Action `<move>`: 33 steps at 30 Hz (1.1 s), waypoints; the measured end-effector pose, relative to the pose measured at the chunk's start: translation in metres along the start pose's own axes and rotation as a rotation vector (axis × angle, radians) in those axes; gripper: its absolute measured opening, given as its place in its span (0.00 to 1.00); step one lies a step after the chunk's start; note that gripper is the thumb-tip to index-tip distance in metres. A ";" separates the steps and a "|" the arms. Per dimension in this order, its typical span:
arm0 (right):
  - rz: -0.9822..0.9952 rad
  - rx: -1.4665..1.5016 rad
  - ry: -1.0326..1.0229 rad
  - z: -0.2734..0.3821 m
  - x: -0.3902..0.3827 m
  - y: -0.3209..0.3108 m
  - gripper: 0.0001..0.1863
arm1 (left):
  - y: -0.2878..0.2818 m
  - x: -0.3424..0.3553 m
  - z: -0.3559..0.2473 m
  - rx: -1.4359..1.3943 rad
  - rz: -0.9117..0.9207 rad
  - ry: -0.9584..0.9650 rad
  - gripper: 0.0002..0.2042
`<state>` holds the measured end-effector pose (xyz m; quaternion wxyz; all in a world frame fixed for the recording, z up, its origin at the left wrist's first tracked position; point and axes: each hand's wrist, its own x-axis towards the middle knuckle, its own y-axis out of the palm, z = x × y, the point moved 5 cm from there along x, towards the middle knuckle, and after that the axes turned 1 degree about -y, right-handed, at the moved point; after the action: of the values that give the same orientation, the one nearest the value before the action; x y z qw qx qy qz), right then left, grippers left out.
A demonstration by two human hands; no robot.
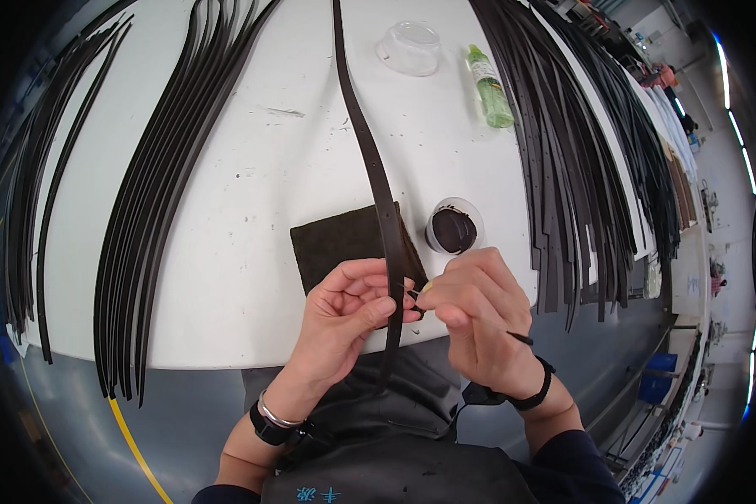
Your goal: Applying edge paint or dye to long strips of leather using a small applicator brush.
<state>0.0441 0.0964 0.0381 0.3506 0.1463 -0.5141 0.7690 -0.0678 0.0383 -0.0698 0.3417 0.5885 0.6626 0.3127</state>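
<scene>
My left hand pinches a long dark belt strap near its lower end, thumb in front and fingers behind. The strap has small holes along it and runs away over the white table to the far edge. In my right hand is a thin pen-like tool, its dark end sticking out beside the wrist. Its fine tip meets or nearly meets the strap's right edge, close to my left fingers; exact contact is unclear. Beneath the strap lies a folded dark cloth. A clear cup of dark paste stands just beyond my right hand.
Bundles of dark straps lie on the left and right of the white table, some hanging over its near edge. A green bottle lies at the far right near a clear plastic tub. A blue bin stands at right.
</scene>
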 end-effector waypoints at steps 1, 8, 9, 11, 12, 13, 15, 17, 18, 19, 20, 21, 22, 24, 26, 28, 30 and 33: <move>-0.003 0.034 -0.007 0.002 0.000 0.000 0.07 | 0.000 0.000 0.000 0.000 0.001 -0.001 0.15; 0.001 -0.003 0.000 0.001 -0.001 -0.001 0.07 | 0.001 0.000 0.000 -0.033 0.004 0.002 0.15; 0.001 -0.001 -0.001 0.001 0.000 0.000 0.07 | 0.001 0.000 0.000 -0.023 0.005 0.001 0.15; -0.004 0.036 -0.037 0.003 0.001 0.001 0.07 | 0.001 0.000 0.000 -0.023 0.006 0.004 0.15; -0.005 0.035 -0.035 0.002 0.001 0.001 0.07 | 0.001 0.000 0.000 -0.024 0.006 0.008 0.15; -0.017 0.005 -0.029 -0.001 0.000 0.001 0.07 | 0.001 0.000 -0.001 -0.023 0.005 0.008 0.15; -0.029 -0.023 -0.024 -0.001 0.000 0.000 0.07 | 0.000 0.000 0.000 -0.046 0.004 -0.010 0.15; -0.008 0.033 -0.014 0.002 0.001 -0.001 0.07 | 0.001 0.000 0.000 -0.036 -0.005 -0.009 0.15; -0.008 0.033 -0.014 0.001 0.002 0.000 0.07 | 0.000 0.000 0.000 -0.026 -0.014 -0.008 0.15; -0.014 0.026 -0.032 0.001 0.004 0.000 0.07 | 0.001 0.000 0.000 -0.026 -0.012 -0.010 0.15; -0.019 0.020 -0.050 0.001 0.005 0.000 0.07 | 0.001 0.000 0.000 -0.039 0.001 -0.007 0.15; -0.019 0.018 -0.049 0.001 0.004 -0.001 0.07 | 0.002 0.000 -0.001 -0.051 0.014 -0.004 0.15; 0.000 -0.014 -0.023 0.000 0.004 -0.001 0.07 | 0.001 0.000 -0.001 -0.050 0.011 -0.002 0.15; 0.019 -0.043 0.001 0.000 0.004 0.000 0.07 | 0.000 0.000 0.000 -0.027 0.007 -0.007 0.15; 0.032 0.036 -0.007 0.003 0.004 0.000 0.07 | 0.001 0.000 0.000 -0.029 -0.007 -0.005 0.15; 0.014 0.035 -0.032 -0.002 0.004 0.002 0.07 | 0.001 0.000 -0.001 -0.033 -0.019 -0.003 0.15; -0.003 0.034 -0.056 -0.003 0.004 0.000 0.07 | 0.003 0.000 -0.002 -0.055 -0.003 -0.015 0.14; 0.034 0.024 -0.031 -0.005 0.005 0.000 0.08 | 0.002 0.000 -0.001 -0.034 0.003 -0.033 0.14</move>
<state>0.0410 0.1029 0.0389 0.3278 0.1536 -0.5125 0.7786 -0.0674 0.0383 -0.0673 0.3622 0.5886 0.6507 0.3148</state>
